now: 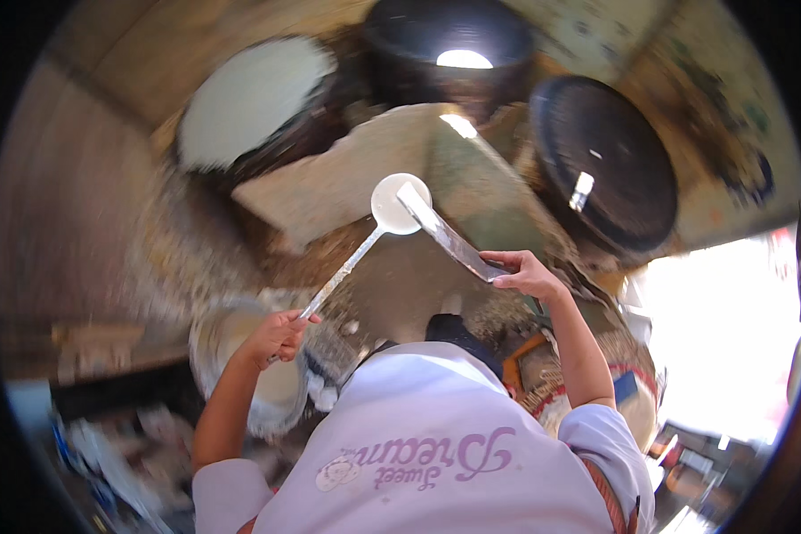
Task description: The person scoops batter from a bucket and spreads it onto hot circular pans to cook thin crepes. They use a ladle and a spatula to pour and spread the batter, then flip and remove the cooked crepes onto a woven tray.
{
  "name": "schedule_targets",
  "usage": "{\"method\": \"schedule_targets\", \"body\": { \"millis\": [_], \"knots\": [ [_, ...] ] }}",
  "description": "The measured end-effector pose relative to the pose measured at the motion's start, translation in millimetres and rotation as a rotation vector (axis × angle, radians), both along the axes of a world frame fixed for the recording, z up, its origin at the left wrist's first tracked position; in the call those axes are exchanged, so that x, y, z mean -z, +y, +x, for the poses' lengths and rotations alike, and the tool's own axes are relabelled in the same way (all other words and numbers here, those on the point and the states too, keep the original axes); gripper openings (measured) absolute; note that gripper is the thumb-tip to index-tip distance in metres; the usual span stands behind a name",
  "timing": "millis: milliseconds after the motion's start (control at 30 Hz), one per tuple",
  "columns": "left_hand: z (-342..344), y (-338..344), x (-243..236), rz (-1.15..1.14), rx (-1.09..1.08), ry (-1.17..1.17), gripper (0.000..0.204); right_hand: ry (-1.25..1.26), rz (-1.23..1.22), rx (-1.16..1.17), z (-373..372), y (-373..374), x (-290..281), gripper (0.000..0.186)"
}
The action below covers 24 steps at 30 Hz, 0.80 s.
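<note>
My left hand [279, 338] is wrapped round the end of a long-handled ladle [345, 269]. The ladle's round bowl is full of white liquid [392, 209] and is held out in front of me. Opposite it, my right hand [529, 274] grips a long flat spatula [458, 245] by its near end, fingers closed on it. White stuff coats the spatula's far tip, which overlaps the ladle's bowl; whether the two touch I cannot tell. Beneath my left hand stands a bucket [206, 331] with pale liquid in it.
At the far left is a round griddle covered in white [258, 98]. A dark pan [418, 44] sits at the back middle, and a dark round griddle [601, 147] at the right. A pale stove ledge [329, 187] runs between them. Right of my body stands a round basket [636, 374].
</note>
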<state>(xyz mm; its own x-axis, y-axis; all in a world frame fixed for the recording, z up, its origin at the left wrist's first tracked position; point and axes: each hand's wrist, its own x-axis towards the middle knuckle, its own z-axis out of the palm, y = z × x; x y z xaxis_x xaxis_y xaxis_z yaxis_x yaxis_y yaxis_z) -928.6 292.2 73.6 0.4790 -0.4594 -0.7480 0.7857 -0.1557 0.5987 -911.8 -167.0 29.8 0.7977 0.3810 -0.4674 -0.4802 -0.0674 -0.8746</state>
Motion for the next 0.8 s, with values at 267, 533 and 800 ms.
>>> {"method": "schedule_targets", "body": {
  "millis": [267,533,800],
  "knots": [
    [133.5,-306.9,34.1,-0.067,0.411,-0.270,0.025,-0.290,-0.666,0.801,-108.7,-214.6,52.5,0.062],
    [178.9,-459.0,77.1,0.305,0.606,-1.239,0.022,0.084,-1.250,0.809,-95.5,-212.5,84.2,0.058],
    [181.7,-506.4,25.6,-0.068,0.463,-1.116,0.021,0.077,-1.203,1.230,-115.2,-278.9,114.0,0.056]
  ]
}}
